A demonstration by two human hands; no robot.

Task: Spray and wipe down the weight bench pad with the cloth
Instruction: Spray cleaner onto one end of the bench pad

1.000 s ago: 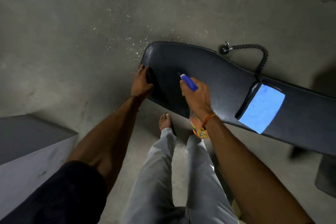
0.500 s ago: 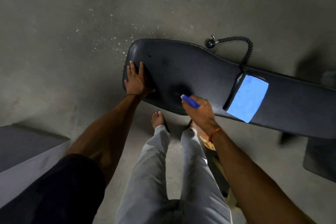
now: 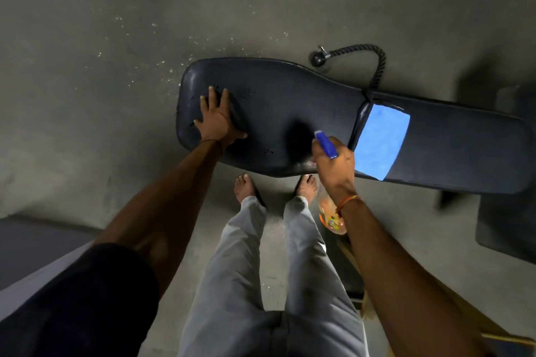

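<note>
The black weight bench pad [image 3: 290, 90] runs from centre to right. My left hand [image 3: 217, 119] lies flat on its left end with the fingers spread; a dark patch, perhaps a cloth, shows under the palm, but I cannot tell. My right hand [image 3: 336, 165] grips a spray bottle [image 3: 324, 143] over the pad's near edge. The bottle's blue nozzle points at the pad, and its orange body hangs below my wrist. A bright blue cloth [image 3: 380, 145] lies flat on the pad just right of the bottle.
A black rope handle with a ball end [image 3: 362, 52] lies on the concrete floor behind the pad. My bare feet [image 3: 246, 188] stand at the pad's near edge. There is a grey block [image 3: 34, 240] at lower left and a dark mat [image 3: 507, 226] at right.
My left hand has moved from the pad's near-left edge onto its top and now lies flat. My right hand has drawn the bottle back toward the near edge, closer to the blue cloth.
</note>
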